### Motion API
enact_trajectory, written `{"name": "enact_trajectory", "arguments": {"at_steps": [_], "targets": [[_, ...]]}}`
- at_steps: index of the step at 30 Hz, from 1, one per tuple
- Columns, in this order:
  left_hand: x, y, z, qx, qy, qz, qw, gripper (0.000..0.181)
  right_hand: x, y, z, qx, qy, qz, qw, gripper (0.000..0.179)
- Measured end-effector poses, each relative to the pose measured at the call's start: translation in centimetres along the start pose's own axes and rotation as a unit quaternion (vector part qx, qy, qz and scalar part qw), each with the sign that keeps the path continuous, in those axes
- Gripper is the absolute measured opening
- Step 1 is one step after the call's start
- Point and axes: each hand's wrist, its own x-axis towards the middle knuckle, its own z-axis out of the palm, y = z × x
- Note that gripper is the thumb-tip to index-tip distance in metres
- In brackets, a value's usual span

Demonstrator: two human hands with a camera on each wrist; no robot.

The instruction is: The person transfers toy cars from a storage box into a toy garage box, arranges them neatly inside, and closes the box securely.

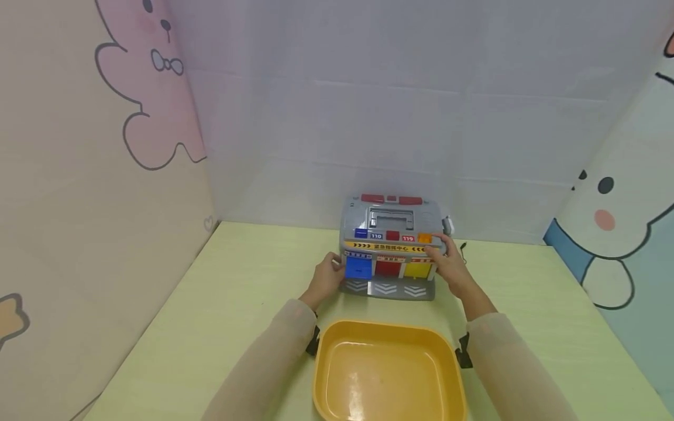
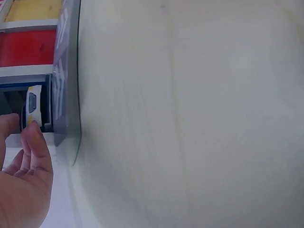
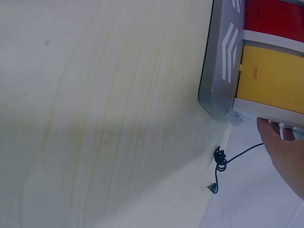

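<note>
A grey toy garage [image 1: 392, 234] with blue, red and yellow doors stands near the back of the table. My left hand [image 1: 325, 279] is at its left bay; there the thumb and a fingertip pinch the end of a small white toy car [image 2: 34, 105], which has a grey-blue window. Most of the bay's inside is dark. At the garage's right end my right hand [image 1: 447, 263] grips the roof edge by the orange button [image 1: 424, 238]. Beneath the yellow door [image 3: 270, 78] in the right wrist view, fingers of that hand [image 3: 285, 147] are partly hidden behind the side wall.
A yellow tray [image 1: 387, 328] lies in front of the garage, between my forearms. A thin black cable [image 3: 220, 161] runs out on the right. The pale table [image 1: 210, 327] meets a hanging cloth [image 1: 326, 128] behind, with cartoon-printed panels on both sides.
</note>
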Motion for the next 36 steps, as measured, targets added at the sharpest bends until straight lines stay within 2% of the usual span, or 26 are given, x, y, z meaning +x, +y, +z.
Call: {"name": "enact_trajectory", "arguments": {"at_steps": [6, 15, 23, 26, 30, 33, 36], "targets": [[-0.1, 0.7, -0.5, 0.019, 0.020, 0.009, 0.9996, 0.021, -0.2, -0.2, -0.1, -0.014, -0.003, -0.008, 0.9999, 0.063], [-0.7, 1.8, -1.8, -0.012, 0.046, 0.039, 0.9981, 0.027, -0.3, -0.3, 0.1, -0.013, 0.000, -0.011, 0.9999, 0.063], [-1.4, 3.1, -2.3, -0.033, 0.058, 0.091, 0.9936, 0.042, -0.1, -0.5, -0.1, 0.001, -0.002, -0.004, 1.0000, 0.060], [-1.7, 4.0, -2.2, -0.008, 0.047, 0.096, 0.9942, 0.056, -0.1, -0.6, -0.1, 0.005, -0.002, -0.003, 1.0000, 0.060], [-1.8, 5.0, -2.1, 0.059, 0.027, 0.084, 0.9944, 0.074, 0.0, -0.4, -0.1, 0.000, -0.001, -0.001, 1.0000, 0.061], [-1.5, 5.4, -1.9, 0.093, 0.020, 0.079, 0.9924, 0.080, 0.0, -0.2, -0.1, -0.002, -0.001, -0.003, 1.0000, 0.063], [-1.2, 5.6, -1.7, 0.105, 0.019, 0.070, 0.9918, 0.084, -0.1, 0.0, 0.0, -0.003, 0.000, -0.007, 1.0000, 0.063]]}}
